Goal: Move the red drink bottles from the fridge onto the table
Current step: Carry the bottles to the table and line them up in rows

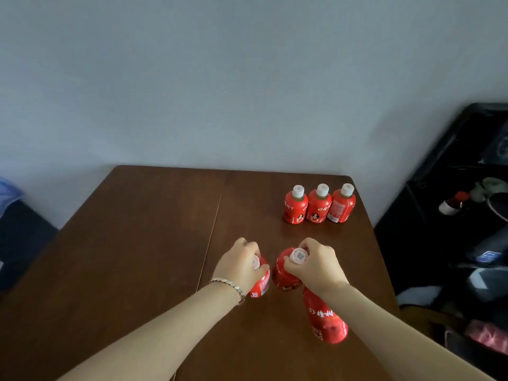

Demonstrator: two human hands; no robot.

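The left hand [242, 262] curls round the cap of one red bottle [260, 284]. Just beside it, mid-desk [137, 243], the right hand [319, 266] pinches a second bottle [284, 274] by its cap. A third bottle [328, 321] shows under the right wrist, at 5 o'clock. At 1 o'clock three more bottles [319, 206] stand in a row.
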